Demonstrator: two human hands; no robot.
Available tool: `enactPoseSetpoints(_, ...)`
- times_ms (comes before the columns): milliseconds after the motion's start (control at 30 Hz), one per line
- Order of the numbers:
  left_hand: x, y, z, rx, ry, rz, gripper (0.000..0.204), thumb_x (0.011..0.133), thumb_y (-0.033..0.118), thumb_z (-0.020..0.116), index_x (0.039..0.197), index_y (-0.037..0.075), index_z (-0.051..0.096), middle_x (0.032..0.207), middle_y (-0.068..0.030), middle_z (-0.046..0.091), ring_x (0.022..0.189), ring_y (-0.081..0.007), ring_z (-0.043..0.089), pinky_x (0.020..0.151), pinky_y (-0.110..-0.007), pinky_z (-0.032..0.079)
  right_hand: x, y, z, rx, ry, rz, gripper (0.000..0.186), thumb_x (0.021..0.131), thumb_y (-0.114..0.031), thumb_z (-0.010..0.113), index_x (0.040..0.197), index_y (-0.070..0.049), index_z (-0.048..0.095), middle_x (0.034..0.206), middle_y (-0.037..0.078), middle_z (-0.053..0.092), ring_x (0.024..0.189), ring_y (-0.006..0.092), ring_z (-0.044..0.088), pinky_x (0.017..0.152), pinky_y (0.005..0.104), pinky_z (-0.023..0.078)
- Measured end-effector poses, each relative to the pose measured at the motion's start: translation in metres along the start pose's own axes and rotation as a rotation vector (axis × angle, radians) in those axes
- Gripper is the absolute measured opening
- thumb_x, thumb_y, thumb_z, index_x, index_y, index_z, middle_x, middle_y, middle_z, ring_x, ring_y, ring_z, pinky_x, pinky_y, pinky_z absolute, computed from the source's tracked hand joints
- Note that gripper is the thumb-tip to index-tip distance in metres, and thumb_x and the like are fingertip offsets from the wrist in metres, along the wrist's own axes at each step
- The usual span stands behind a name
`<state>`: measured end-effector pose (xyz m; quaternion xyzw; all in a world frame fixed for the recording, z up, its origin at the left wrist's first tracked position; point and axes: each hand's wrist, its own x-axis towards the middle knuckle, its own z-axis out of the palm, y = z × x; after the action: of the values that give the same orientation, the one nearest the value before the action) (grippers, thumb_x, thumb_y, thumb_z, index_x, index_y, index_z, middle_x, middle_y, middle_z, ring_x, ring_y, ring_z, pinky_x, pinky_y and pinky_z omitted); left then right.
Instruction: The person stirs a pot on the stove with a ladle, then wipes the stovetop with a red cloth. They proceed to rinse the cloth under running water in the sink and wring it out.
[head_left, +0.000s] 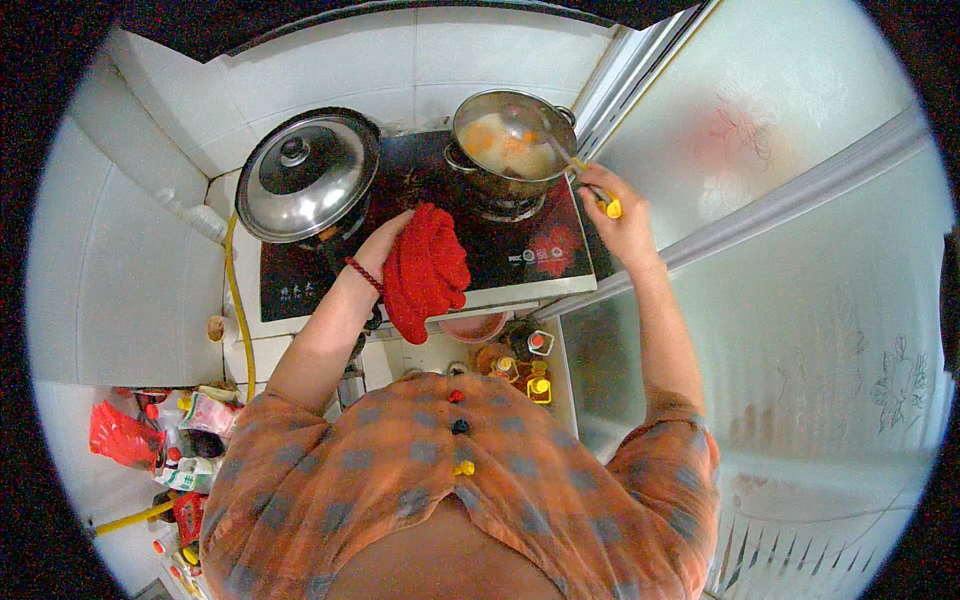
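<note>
My left hand [383, 243] is closed on a bunched red cloth [430, 275] in front of the black glass-topped gas stove [395, 160]. On the right burner stands a steel pot [505, 178], uncovered, with pale broth and orange pieces [512, 143] in it. My right hand [618, 215], just right of this pot, grips a long-handled cooking utensil [612, 207] with a yellow handle end. Its other end reaches over the rim into the pot; the broth hides its head, so I cannot tell a ladle from a spatula.
A wok with a domed steel lid [335, 195] covers the left burner. A yellow hose [238, 300] runs down beside the stove. Several bottles [538, 388] and a pinkish bowl [475, 327] sit below the front edge. Packets [125, 435] lie at lower left; a frosted glass door [800, 300] stands close on the right.
</note>
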<state>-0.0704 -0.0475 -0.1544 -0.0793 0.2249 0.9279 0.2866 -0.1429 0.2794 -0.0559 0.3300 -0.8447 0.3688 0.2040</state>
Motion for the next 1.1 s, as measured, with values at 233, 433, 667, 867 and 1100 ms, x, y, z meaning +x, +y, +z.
enactPoseSetpoints(233,-0.001,0.000,0.000,-0.042,-0.063,-0.037,0.033,0.095,0.031,0.047,0.106,0.004,0.061,0.102,-0.0135,0.066,0.095,-0.0310,0.063,0.089,-0.044,0.049,0.003,-0.010,-0.005,-0.171,0.009,0.052,0.017,0.082,-0.006,0.067,0.099,-0.003,0.064,0.100,0.013,0.068,0.092,0.0220,0.067,0.081,0.0333,0.053)
enactPoseSetpoints(433,-0.004,-0.004,0.009,-0.015,0.016,-0.011,0.033,0.095,0.031,0.047,0.105,0.003,0.060,0.099,-0.0139,0.066,0.093,-0.0309,0.063,0.086,-0.043,0.051,0.002,0.007,-0.006,0.399,0.362,0.487,0.020,0.090,-0.014,0.062,0.096,0.005,0.060,0.080,0.011,0.064,0.068,0.0196,0.067,0.060,0.0262,0.054)
enactPoseSetpoints(667,-0.001,-0.002,-0.005,-0.046,-0.060,-0.023,0.034,0.095,0.032,0.048,0.108,0.003,0.061,0.104,-0.0137,0.066,0.095,-0.0313,0.063,0.089,-0.044,0.049,0.001,0.000,-0.012,0.614,0.519,0.532,0.021,0.091,-0.013,0.058,0.101,0.005,0.058,0.095,0.018,0.066,0.073,0.0240,0.068,0.065,0.0321,0.058)
enactPoseSetpoints(867,0.002,-0.003,-0.007,-0.004,-0.049,-0.017,0.034,0.095,0.031,0.047,0.107,0.002,0.060,0.103,-0.0142,0.066,0.094,-0.0315,0.063,0.087,-0.044,0.050,-0.004,-0.006,-0.016,0.309,0.277,0.124,0.017,0.089,-0.003,0.059,0.104,0.003,0.058,0.116,0.020,0.060,0.099,0.0268,0.063,0.082,0.0346,0.055)
enactPoseSetpoints(1100,0.005,-0.010,-0.008,-0.063,-0.051,-0.057,0.035,0.095,0.033,0.047,0.109,0.004,0.060,0.104,-0.0142,0.065,0.096,-0.0325,0.062,0.088,-0.046,0.049,-0.018,-0.019,-0.002,-0.056,-0.062,-0.017,0.030,0.078,0.004,0.064,0.105,-0.008,0.062,0.121,0.015,0.054,0.115,0.0337,0.054,0.097,0.0381,0.045)
